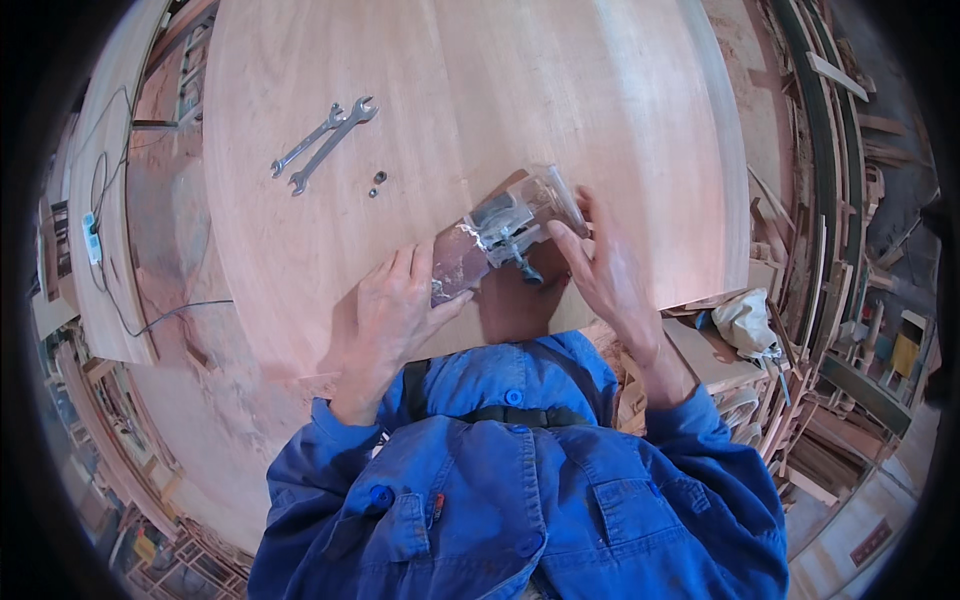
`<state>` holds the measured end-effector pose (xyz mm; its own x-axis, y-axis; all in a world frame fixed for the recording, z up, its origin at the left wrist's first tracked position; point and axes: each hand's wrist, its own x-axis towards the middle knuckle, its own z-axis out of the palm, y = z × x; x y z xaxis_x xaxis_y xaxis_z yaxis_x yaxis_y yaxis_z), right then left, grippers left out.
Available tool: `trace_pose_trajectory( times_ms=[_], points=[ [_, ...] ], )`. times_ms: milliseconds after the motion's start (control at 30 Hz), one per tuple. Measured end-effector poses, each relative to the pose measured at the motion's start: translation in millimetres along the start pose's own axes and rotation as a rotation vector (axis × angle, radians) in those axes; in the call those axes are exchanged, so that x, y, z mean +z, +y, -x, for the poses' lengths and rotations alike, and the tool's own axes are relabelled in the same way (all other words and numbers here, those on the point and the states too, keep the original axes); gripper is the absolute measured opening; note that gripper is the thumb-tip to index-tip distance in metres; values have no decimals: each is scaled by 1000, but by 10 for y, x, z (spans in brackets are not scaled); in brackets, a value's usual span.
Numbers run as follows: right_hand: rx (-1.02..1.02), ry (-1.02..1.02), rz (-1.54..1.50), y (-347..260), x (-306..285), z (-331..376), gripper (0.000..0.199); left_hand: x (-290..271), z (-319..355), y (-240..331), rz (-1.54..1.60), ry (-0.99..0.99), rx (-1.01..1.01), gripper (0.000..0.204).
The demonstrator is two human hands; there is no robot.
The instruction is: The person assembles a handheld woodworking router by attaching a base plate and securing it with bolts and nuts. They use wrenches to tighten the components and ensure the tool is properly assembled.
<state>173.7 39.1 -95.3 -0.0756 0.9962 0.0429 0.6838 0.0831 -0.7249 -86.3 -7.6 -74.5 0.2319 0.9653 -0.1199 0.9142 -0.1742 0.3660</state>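
Workshop clutter ringed a broad pale wooden panel (pixel 480 90). Two steel spanners (pixel 322 143) lay at ten o'clock, within reach. Left hand (pixel 395 310) clasped the dusty handheld trimmer router (pixel 500 235), steadying it at centre; right hand (pixel 600 270) pinched its clear base.

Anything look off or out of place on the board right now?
Nothing damaged or spilled. The small power tool lies tipped on its side on the wooden board, between left hand and right hand. Two wrenches lie crossed; two small nuts sit loose nearby.
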Motion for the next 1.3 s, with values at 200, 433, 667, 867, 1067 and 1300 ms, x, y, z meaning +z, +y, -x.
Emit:
trace_pose_trajectory(
  times_ms=[200,433,667,867,1067,1300],
  points=[
    [430,-105,-318,-252,16,503,51,-41,-26,22,57,-13,-11,79],
    [732,-201,-713,-390,390,237,63,-21,-236,27,276,-112,-102,75],
    [730,-177,-856,-298,551,189,64,79,-172,23,208,-95,-62,65],
    [820,-162,-1069,-335,459,168,53,112,-129,56,121,40,-31,69],
    [838,-266,-1026,-368,320,173,46,57,-91,61,168,71,-29,70],
    [799,-413,-1088,-285,240,326,48,63,-65,54,363,-43,-110,74]
  ],
)
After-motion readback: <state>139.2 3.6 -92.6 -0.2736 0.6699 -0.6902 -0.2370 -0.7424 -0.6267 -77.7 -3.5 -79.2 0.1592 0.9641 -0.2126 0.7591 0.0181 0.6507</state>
